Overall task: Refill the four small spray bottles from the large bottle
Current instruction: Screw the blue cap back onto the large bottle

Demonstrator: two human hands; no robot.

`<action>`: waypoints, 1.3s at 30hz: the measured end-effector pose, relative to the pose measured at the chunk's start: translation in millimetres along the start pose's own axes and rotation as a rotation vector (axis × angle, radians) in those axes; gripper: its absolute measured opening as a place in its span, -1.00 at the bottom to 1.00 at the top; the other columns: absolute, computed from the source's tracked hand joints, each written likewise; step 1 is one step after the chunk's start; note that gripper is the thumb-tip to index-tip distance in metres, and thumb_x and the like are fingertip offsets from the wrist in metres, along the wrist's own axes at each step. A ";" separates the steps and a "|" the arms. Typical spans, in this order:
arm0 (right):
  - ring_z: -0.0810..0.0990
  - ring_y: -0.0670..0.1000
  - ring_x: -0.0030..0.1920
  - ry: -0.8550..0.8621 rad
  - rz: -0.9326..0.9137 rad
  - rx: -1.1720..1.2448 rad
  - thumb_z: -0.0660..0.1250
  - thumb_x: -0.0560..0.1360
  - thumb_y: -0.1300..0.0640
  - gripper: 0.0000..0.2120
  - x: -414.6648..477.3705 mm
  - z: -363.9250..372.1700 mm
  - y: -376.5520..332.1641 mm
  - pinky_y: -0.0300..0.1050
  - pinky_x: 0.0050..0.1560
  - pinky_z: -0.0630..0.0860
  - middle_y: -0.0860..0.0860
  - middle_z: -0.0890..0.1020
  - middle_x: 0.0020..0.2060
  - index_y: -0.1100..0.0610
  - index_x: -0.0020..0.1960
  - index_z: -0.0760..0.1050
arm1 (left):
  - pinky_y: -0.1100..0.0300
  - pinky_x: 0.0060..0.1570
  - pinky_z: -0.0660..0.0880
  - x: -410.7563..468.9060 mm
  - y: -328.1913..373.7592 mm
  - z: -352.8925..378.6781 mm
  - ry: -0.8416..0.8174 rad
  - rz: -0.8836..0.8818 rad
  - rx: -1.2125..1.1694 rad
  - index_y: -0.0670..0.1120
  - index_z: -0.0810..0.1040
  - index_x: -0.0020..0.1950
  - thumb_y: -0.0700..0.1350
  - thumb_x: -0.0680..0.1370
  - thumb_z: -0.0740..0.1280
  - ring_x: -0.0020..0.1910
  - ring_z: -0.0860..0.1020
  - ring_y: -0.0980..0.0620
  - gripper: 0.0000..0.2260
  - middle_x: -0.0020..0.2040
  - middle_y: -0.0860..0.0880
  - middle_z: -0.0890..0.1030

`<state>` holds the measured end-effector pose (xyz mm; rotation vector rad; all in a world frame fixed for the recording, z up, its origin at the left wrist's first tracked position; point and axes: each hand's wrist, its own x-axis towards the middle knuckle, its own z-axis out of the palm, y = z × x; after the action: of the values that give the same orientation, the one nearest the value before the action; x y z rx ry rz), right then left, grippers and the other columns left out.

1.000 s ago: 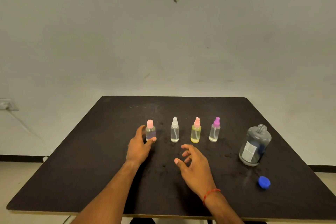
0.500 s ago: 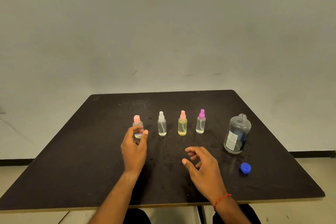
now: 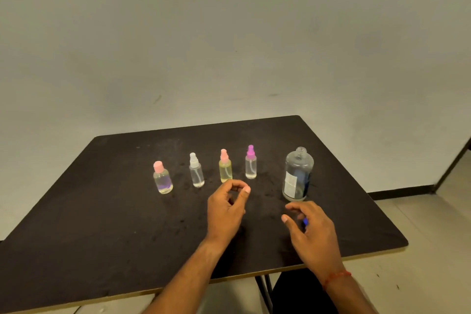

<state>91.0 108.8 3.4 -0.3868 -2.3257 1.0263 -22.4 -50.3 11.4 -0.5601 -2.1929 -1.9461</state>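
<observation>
- Pale, scuffed wall (image 3: pixel 229 46) fills the upper half of the frame; a dark surface (image 3: pixel 102 211) lies below it, its near left corner cut off by the frame edge.
- Four small spray bottles stand upright in a row across the middle, apart from one another: a squat pink-capped bottle (image 3: pixel 163 181), a white-capped bottle (image 3: pixel 196 173), a yellowish bottle (image 3: pixel 225 169) and a purple-capped bottle (image 3: pixel 250 166).
- How full each one is is hard to make out.
- Right of the row stands the large bottle (image 3: pixel 297 176), upright, with its neck uncapped and a pale label on its side.
- The left hand (image 3: pixel 225 209) sits just in front of the yellowish bottle and covers the bottle's base; its fingers are curled, thumb and forefinger almost meeting, with nothing visible between them.
- The right hand (image 3: pixel 313 232) arches over a blue cap (image 3: pixel 305 222) below the large bottle.
- Only a sliver of blue shows between the fingers, so I cannot tell whether the hand grips the cap or only hovers over it.
- A red thread (image 3: pixel 336 276) circles the right wrist.
</observation>
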 end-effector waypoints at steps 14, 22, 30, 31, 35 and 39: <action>0.45 -0.04 0.17 -0.078 0.245 -0.180 0.48 0.43 0.03 -0.52 8.9 -19.4 35.7 -0.07 0.26 0.45 -0.04 0.47 0.18 0.02 0.31 0.45 | -0.01 0.16 0.58 24.6 -20.0 101.9 -0.214 -0.074 0.128 0.17 0.42 0.37 0.26 0.37 0.51 0.22 0.54 0.22 -0.38 0.23 0.23 0.55; 0.49 -0.04 0.17 -0.115 0.245 -0.277 0.41 0.49 0.16 -0.61 16.7 -25.2 46.7 -0.14 0.26 0.45 -0.02 0.47 0.21 0.05 0.31 0.49 | 0.16 0.20 0.56 22.5 -22.2 115.5 -0.244 -0.053 0.168 0.14 0.42 0.42 0.16 0.42 0.56 0.22 0.54 0.24 -0.37 0.18 0.30 0.53; 0.56 -0.08 -0.04 -0.076 0.156 -0.236 0.49 0.42 0.20 -0.62 25.4 -34.3 45.5 -0.20 0.12 0.48 0.03 0.61 0.09 0.09 0.23 0.56 | 0.16 0.25 0.54 22.9 -25.9 116.1 -0.305 -0.034 0.192 0.13 0.33 0.47 0.18 0.41 0.55 0.26 0.55 0.19 -0.29 0.31 0.15 0.59; 0.58 -0.10 -0.07 -0.023 0.157 -0.156 0.50 0.40 0.23 -0.61 27.3 -34.4 44.5 -0.18 0.12 0.53 0.04 0.64 0.07 0.10 0.21 0.58 | 0.13 0.25 0.55 23.0 -27.0 116.3 -0.305 -0.035 0.196 0.13 0.32 0.47 0.19 0.41 0.55 0.26 0.56 0.17 -0.29 0.30 0.14 0.59; 0.67 -0.09 -0.06 0.046 0.244 0.280 0.52 0.36 0.28 -0.65 45.4 -43.7 28.2 -0.08 0.07 0.63 -0.03 0.69 -0.03 0.07 0.13 0.63 | 0.26 0.20 0.53 23.3 -27.1 115.9 -0.304 -0.032 0.191 0.13 0.33 0.46 0.17 0.41 0.56 0.24 0.55 0.19 -0.30 0.30 0.14 0.59; 0.70 -0.03 -0.06 0.065 0.236 0.559 0.50 0.33 0.42 -0.60 69.1 -58.3 11.4 -0.23 -0.05 0.62 -0.01 0.71 -0.08 0.07 0.07 0.62 | 0.27 0.16 0.53 21.9 -26.0 115.2 -0.311 -0.033 0.159 0.17 0.36 0.42 0.14 0.41 0.58 0.21 0.56 0.21 -0.34 0.23 0.19 0.60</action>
<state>71.0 182.6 52.9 -0.4624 -1.8578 1.6856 -37.4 64.3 -21.3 -0.8553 -2.5264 -1.7780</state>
